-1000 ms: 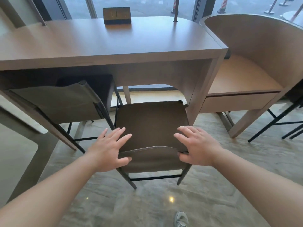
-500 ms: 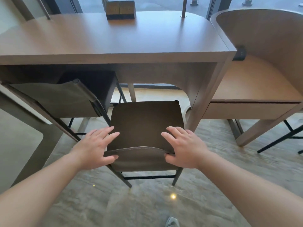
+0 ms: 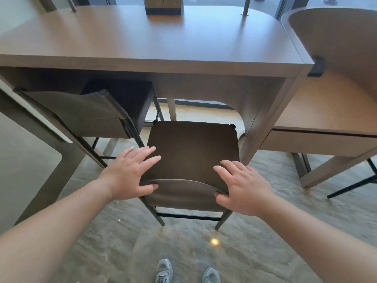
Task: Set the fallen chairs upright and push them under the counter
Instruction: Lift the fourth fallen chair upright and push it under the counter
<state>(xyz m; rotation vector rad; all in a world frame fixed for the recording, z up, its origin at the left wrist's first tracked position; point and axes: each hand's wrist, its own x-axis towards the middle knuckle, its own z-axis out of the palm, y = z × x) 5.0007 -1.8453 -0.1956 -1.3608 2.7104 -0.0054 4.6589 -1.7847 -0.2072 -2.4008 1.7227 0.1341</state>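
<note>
Upright now: dark-seated chair (image 3: 192,152) on all four legs, front edge of seat just short of the counter (image 3: 155,39) edge, between the counter's right side panel and a second chair (image 3: 81,115) already tucked under on the left. Left hand (image 3: 130,174) laid over the left end of the backrest (image 3: 183,193), fingers straight and spread across the seat corner, thumb tucked under the top rim. Right hand (image 3: 242,186) mirrored on the right end, fingers splayed and flat, thumb hooked on the rim. Neither hand clenched; more a resting press than a grasp.

Likely light to move: thin metal legs, slim crossbar, fabric or leather sling back that will probably give a little under pressure. Stiffer purchase probably at the frame uprights at either end of the backrest, exactly where the hands sit. Polished stone floor (image 3: 265,252), so probably an easy slide; an even push from both sides to keep it square and off the side panel.
</note>
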